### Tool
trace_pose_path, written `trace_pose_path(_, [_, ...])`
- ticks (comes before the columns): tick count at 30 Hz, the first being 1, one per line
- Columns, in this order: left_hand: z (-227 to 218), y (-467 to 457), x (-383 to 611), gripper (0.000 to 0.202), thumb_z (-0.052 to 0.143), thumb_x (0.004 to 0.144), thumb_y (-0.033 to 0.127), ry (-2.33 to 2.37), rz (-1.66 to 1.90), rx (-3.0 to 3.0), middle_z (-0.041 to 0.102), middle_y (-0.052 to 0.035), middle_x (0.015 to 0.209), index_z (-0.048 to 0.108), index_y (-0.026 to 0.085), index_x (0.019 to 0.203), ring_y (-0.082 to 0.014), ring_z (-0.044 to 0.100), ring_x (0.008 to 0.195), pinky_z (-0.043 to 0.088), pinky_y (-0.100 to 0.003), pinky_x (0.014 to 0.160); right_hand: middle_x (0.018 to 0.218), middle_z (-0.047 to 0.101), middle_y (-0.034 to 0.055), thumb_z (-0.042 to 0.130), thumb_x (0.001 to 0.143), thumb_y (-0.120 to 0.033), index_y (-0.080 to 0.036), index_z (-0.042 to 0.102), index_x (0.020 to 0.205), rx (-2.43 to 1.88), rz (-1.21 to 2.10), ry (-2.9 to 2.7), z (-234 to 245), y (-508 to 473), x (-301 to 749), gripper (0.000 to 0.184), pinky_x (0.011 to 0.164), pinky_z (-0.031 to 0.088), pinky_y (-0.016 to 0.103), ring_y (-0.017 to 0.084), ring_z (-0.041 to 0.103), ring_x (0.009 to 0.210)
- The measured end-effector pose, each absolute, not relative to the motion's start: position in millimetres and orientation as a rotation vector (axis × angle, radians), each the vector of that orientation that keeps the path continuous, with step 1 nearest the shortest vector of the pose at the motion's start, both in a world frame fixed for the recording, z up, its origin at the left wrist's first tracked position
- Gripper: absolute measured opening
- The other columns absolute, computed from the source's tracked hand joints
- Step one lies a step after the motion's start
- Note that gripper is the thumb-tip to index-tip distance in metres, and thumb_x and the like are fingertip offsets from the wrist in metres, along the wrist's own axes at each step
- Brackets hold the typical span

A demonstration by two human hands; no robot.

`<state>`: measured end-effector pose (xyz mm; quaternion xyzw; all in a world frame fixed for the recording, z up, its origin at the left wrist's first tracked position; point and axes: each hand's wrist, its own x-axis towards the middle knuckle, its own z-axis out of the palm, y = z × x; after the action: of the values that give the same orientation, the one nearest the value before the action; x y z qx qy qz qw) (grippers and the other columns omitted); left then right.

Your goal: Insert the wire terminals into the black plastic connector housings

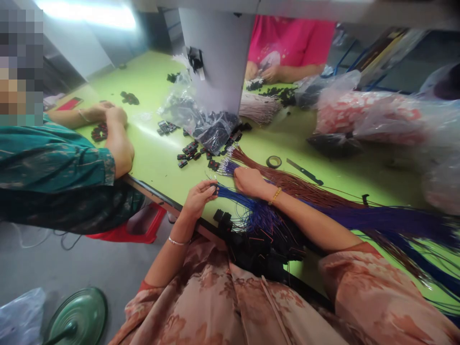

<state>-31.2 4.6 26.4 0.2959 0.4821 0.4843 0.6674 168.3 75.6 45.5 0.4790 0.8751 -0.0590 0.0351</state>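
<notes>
tape roll (274, 166) left of knife (305, 172) | wires (298, 183) before both | on table (151, 76)

Tube light (89, 14) blown out, upper left; glare streak on table (151, 155). Soft shadow under bags (391, 115). Wide-lens stretch at edges; wires (398, 221) blur toward right edge. Upper-left corner pixelated.

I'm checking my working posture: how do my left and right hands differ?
Your left hand pinches a small black connector; your right hand is curled over the purple wires, fingertips hidden. The left hand wears a silvery bangle at the wrist; the right hand, a yellow bracelet. Both are gloveless.
</notes>
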Motion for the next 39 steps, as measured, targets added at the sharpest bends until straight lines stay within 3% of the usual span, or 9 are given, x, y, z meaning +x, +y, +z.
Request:
trace_pose_path(3, [25,5,-30,0.042,0.083,0.062,0.03,1.081,1.108,0.659,0.07,-0.0041,0.082,0.071,0.014,0.099,-0.0114,0.065,0.075,0.052,-0.022,0.07,0.093,0.068,0.0143,0.04,0.093,-0.025,-0.011,0.058,0.104,1.602,-0.33,2.722,45,78,172,0.026,0.069,0.037,0.03,0.023,0.061,0.079])
trace_pose_path(11, [25,7,-20,0.039,0.082,0.064,0.028,1.04,1.147,0.645,0.069,-0.0037,0.081,0.07,0.015,0.099,-0.0113,0.064,0.075,0.052,-0.023,0.072,0.072,0.062,0.0021,0.049,0.08,-0.022,-0.015,0.059,0.073,1.638,-1.086,3.052,40,98,162,0.014,0.063,0.034,0.024,0.012,0.049,0.065])
trace_pose_path(19, [27,6,-10,0.031,0.076,0.071,0.021,0.965,1.19,0.591,0.069,-0.0044,0.087,0.068,0.016,0.101,-0.0121,0.065,0.081,0.052,-0.026,0.079,0.065,0.054,-0.0024,0.053,0.079,-0.028,-0.015,0.062,0.076,1.533,-1.632,3.067,52,90,153,0.016,0.059,0.032,0.022,0.009,0.041,0.06])
trace_pose_path(25, [24,9,-6,0.026,0.069,0.076,0.015,0.854,1.217,0.497,0.069,-0.0046,0.091,0.067,0.016,0.102,-0.0108,0.064,0.08,0.052,-0.024,0.078,0.058,0.047,-0.0049,0.056,0.076,-0.024,-0.015,0.06,0.068,1.578,-1.489,3.117,58,65,160,0.012,0.054,0.027,0.022,0.008,0.036,0.055])
trace_pose_path(39, [27,9,-6,0.023,0.068,0.077,0.017,0.827,1.207,0.515,0.066,-0.0042,0.093,0.066,0.016,0.1,-0.0111,0.062,0.083,0.051,-0.025,0.081,0.064,0.058,0.0,0.055,0.075,-0.024,-0.017,0.057,0.067,1.564,-1.075,3.188,64,49,160,0.011,0.057,0.026,0.024,0.01,0.042,0.058])
